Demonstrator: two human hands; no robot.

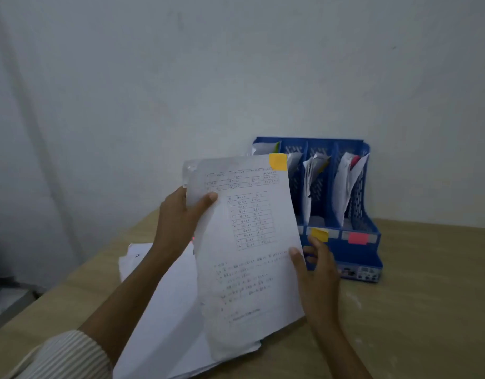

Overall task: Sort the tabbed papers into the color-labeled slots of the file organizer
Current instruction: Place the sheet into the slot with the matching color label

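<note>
I'm holding a white printed sheet w/ yellow tab upright, left hand and right hand pinching its edges. Blue plastic file organizer already partly filled; white paper stack awaiting sorting.

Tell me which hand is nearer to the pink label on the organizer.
Right. The right hand holds the sheet's right edge, just left of the pink label. The left hand grips the sheet's upper left edge, much farther away.
</note>
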